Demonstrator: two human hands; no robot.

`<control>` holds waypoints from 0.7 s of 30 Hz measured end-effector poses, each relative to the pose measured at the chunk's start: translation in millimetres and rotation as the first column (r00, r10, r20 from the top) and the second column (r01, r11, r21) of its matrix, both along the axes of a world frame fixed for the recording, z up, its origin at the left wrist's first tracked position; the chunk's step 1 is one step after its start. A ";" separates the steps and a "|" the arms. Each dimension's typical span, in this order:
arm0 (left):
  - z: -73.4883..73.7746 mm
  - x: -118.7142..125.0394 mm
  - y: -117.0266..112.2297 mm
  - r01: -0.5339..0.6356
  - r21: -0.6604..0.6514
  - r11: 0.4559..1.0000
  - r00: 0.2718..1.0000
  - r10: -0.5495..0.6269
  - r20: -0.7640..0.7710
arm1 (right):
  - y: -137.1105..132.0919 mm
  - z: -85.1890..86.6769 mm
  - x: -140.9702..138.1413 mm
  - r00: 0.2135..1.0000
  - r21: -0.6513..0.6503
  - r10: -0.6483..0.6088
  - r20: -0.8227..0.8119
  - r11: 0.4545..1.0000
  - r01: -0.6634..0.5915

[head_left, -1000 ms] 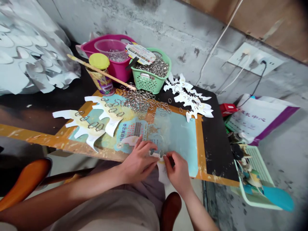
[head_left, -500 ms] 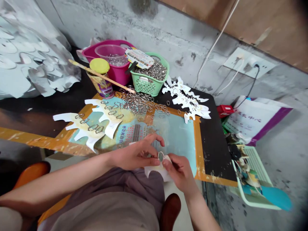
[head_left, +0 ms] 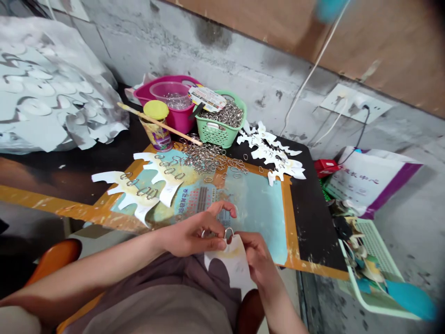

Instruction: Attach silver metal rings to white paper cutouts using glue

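— While the paper shape (head_left: 232, 265) hangs over the table's (head_left: 308, 208) near edge, who holds it?
— Both hands, close together. The right hand (head_left: 259, 257) pinches its top; the left hand (head_left: 191, 234) bends in and pinches the little metal ring (head_left: 228, 231) on it.

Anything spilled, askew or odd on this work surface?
Loose metal rings lie scattered over the board in front of the green basket, like overflow. A stick rests slantwise across the yellow-lidded can. Nothing looks damaged.
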State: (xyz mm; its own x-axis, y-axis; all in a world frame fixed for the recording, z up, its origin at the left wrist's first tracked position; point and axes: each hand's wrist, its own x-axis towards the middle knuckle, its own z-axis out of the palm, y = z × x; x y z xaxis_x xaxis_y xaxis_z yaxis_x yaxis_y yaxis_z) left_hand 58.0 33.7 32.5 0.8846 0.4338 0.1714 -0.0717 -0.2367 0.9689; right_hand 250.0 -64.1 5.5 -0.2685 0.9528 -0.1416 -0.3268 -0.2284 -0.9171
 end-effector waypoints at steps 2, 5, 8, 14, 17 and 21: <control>-1.1 -1.2 0.5 -0.019 0.005 1.000 0.999 0.019 0.037 | -0.1 6.7 2.4 0.992 0.036 0.023 0.125 0.999 -0.028; -3.0 -2.1 1.4 -0.005 -0.019 1.000 1.000 0.005 0.026 | -3.1 9.6 0.2 0.989 0.096 0.026 0.144 0.995 -0.040; -2.6 -3.0 2.5 0.022 0.006 1.000 1.000 -0.022 -0.019 | -7.3 1.4 -2.4 0.995 0.099 0.008 0.096 0.995 -0.018; 0.5 -2.7 9.2 -0.021 0.133 0.991 0.998 0.028 -0.052 | -3.5 -15.0 0.2 0.988 -0.042 -0.155 -0.025 0.987 0.153; 0.2 -4.2 14.3 -0.028 0.202 0.979 0.991 0.053 -0.120 | 5.2 -11.3 -0.8 0.990 -0.038 -0.136 0.029 0.990 0.137; -8.8 -16.0 -7.2 -0.510 0.252 0.823 0.857 0.512 0.062 | 10.3 -8.1 -4.1 0.966 0.047 -0.220 0.137 0.975 0.216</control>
